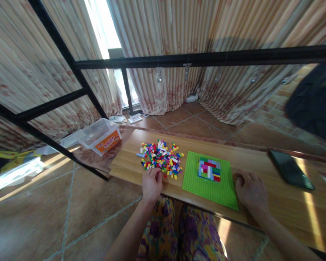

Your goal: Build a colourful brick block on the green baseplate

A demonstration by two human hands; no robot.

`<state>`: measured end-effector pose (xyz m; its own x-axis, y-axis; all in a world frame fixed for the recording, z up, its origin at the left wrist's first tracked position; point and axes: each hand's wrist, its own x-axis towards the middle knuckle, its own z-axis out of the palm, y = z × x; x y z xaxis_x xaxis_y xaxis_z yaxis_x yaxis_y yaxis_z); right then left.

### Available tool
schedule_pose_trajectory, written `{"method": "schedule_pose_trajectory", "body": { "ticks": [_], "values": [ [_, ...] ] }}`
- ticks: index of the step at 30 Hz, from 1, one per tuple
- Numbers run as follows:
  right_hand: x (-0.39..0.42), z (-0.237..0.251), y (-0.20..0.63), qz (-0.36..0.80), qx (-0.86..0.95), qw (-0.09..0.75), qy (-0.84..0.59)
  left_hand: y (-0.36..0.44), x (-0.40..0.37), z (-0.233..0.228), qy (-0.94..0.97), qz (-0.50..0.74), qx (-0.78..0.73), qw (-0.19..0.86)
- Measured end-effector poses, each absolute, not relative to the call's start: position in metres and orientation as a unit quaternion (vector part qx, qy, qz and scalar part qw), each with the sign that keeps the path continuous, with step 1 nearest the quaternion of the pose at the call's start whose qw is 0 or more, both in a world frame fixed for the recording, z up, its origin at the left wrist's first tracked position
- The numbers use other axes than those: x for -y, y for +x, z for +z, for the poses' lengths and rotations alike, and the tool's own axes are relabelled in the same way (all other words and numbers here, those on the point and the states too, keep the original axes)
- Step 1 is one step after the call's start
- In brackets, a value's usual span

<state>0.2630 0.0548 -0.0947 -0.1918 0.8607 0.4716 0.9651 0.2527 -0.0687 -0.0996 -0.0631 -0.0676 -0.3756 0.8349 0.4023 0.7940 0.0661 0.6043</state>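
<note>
My left hand [152,184] is at the near edge of a pile of small coloured toy bricks [163,156], its fingers bent and drawn together. Whatever may be between those fingertips is hidden. To the right of the pile lies a green studded baseplate [191,185]. Fixed on it is a low, roughly square block of bricks [209,169] in blue, red, green, white and other colours. My right hand [251,190] rests curled on the tabletop, close against the baseplate's right edge, with no brick showing in it.
The wooden table [127,166] holds a dark phone or tablet [290,169] at the right. A clear plastic box [101,134] with an orange label stands beyond the table's left end. A black metal frame [152,62] crosses in front of the curtains [163,32].
</note>
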Motion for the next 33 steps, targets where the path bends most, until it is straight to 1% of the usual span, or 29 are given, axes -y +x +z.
{"method": "schedule_pose_trajectory", "body": {
  "ticks": [3,7,12,17,24,28,33],
  "values": [
    [-0.055,-0.095,0.263,-0.115,0.764,0.219,-0.595,-0.118,0.067,-0.067,0.499,0.426,-0.754,0.022],
    [-0.056,-0.096,0.264,-0.116,0.765,0.219,-0.594,-0.145,0.068,-0.061,0.425,0.398,-0.813,-0.011],
    [-0.057,-0.099,0.266,-0.123,0.767,0.214,-0.593,-0.155,0.062,-0.059,0.475,0.338,-0.813,-0.013],
    [-0.058,-0.100,0.267,-0.131,0.770,0.205,-0.589,-0.153,0.053,-0.059,0.472,0.343,-0.812,-0.005],
    [-0.058,-0.101,0.267,-0.145,0.769,0.204,-0.588,-0.148,0.043,-0.056,0.462,0.315,-0.829,-0.006],
    [-0.058,-0.101,0.267,-0.141,0.769,0.206,-0.588,-0.149,0.039,-0.059,0.439,0.367,-0.820,0.029],
    [-0.055,-0.097,0.263,-0.141,0.763,0.206,-0.596,-0.156,0.038,-0.059,0.340,0.539,-0.756,0.147]
  ]
}}
